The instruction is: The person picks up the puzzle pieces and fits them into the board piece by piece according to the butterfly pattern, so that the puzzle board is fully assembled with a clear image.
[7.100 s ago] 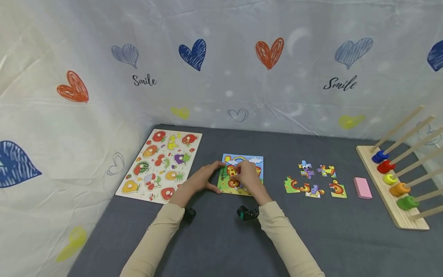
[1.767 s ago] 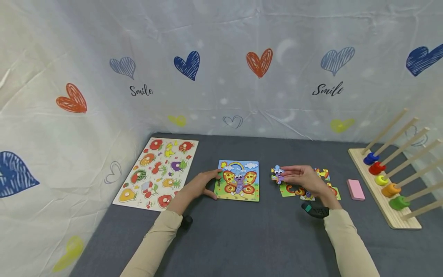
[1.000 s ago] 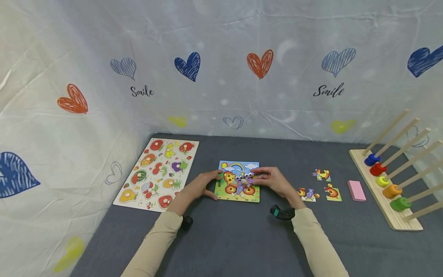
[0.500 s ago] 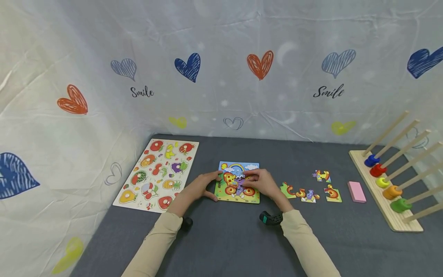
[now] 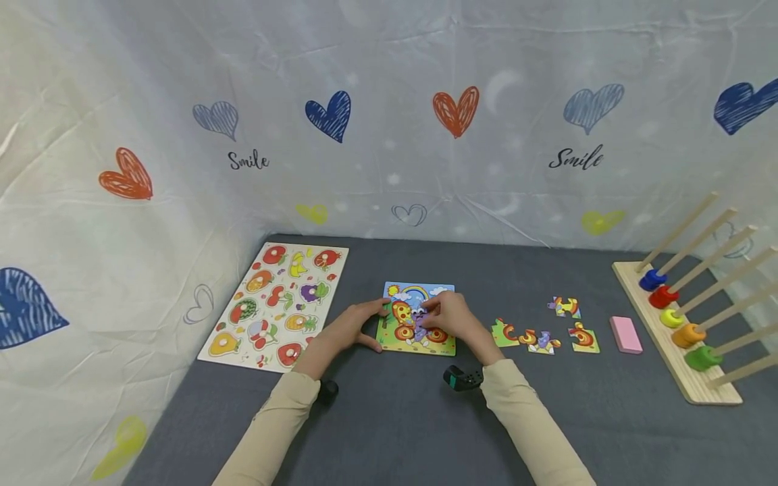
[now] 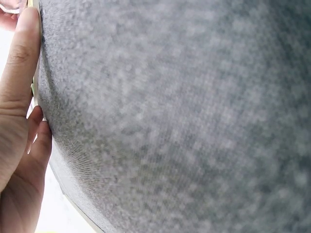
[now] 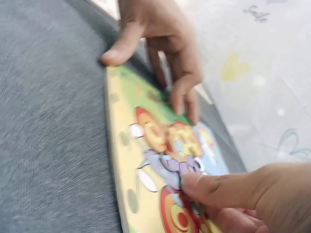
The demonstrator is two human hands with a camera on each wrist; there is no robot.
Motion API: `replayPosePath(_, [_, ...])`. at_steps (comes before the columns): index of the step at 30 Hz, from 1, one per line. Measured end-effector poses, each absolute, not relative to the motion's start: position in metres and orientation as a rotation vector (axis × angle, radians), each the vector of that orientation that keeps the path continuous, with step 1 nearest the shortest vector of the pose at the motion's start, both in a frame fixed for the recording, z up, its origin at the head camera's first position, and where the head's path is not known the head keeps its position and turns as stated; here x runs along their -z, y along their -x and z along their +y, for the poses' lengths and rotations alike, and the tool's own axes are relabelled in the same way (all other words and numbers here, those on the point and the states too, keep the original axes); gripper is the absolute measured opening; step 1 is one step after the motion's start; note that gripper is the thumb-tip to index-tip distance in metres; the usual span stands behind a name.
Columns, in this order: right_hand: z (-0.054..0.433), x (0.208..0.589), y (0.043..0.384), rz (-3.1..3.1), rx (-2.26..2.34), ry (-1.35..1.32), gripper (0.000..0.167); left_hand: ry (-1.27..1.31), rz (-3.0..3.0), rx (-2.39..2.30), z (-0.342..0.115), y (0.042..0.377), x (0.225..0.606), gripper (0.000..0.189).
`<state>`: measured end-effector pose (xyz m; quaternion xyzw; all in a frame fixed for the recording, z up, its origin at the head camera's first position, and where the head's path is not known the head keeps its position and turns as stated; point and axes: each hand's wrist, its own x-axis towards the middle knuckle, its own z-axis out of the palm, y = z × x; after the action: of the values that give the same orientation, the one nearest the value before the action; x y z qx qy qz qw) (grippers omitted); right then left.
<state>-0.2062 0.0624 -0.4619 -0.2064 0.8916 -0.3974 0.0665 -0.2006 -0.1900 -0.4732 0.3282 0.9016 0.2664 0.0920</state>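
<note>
right hand (image 5: 456, 316) pinches a puzzle piece (image 5: 421, 320) over the butterfly board (image 5: 402, 333); left hand (image 5: 349, 328), thumb and fingers apart, touches its edge

Both forearms (image 5: 276, 418) are extended forward, angled inward. The left hand (image 5: 351, 325) is held with thumb and fingers spread apart; the right hand (image 5: 452, 316) is bent into a pinch of thumb and fingers.

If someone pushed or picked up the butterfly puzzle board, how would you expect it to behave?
The butterfly puzzle board is probably stiff, as it lies flat with straight edges in the head view. Being thin and low, it would likely slide rather than tip. The left hand at its edge would probably resist a push that way.
</note>
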Motion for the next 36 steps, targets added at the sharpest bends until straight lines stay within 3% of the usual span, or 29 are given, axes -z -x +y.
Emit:
replayPosePath(6, [0.060,0.464,0.204,2.727,1.153,0.609,0.032,-1.004,2.671,-0.798,-0.189,0.200,0.472,0.087])
replayPosePath(14, [0.062,0.459,0.200,2.724,1.145,0.576,0.030,-1.024,2.676,-0.795,-0.188,0.199,0.471,0.082])
replayPosePath(21, [0.061,0.466,0.200,2.746,1.197,0.645,0.039,-1.051,2.691,-0.803,-0.190,0.199,0.473,0.079])
replayPosePath(29, [0.058,0.474,0.198,2.811,1.242,0.602,0.033,-1.124,2.693,-0.848,-0.193,0.199,0.475,0.088])
replayPosePath(36, [0.059,0.475,0.197,2.852,1.182,0.723,0.030,-1.042,2.684,-0.820,-0.191,0.198,0.473,0.087])
